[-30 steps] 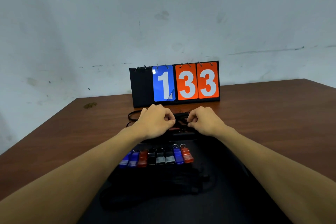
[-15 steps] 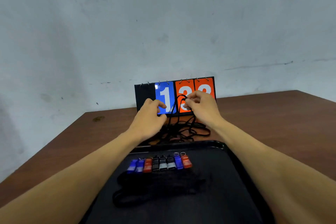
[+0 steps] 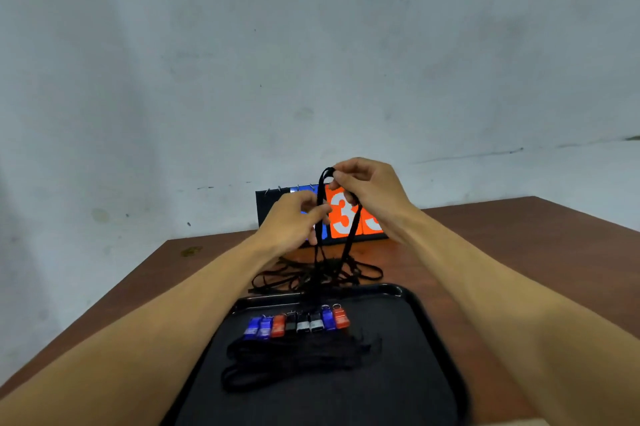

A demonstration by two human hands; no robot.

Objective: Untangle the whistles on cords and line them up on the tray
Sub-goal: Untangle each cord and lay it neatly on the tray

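Several blue, red, black and grey whistles (image 3: 298,321) lie side by side in a row on the black tray (image 3: 429,328), their black cords bunched in front of them. Behind the tray a tangle of black cords (image 3: 311,273) rests on the table. My right hand (image 3: 367,190) pinches the top of a black cord loop (image 3: 349,235) lifted out of that tangle. My left hand (image 3: 294,218) pinches the same loop's left strand a little lower. I see no whistle in the tangle.
A flip scoreboard (image 3: 341,214) with blue and orange number cards stands at the back of the brown wooden table (image 3: 485,252), right behind my hands. A pale wall rises behind the table. The table's left edge runs diagonally.
Both hands rose from the table with a cord loop, which now hangs taut from the tangle. The view has tilted upward.
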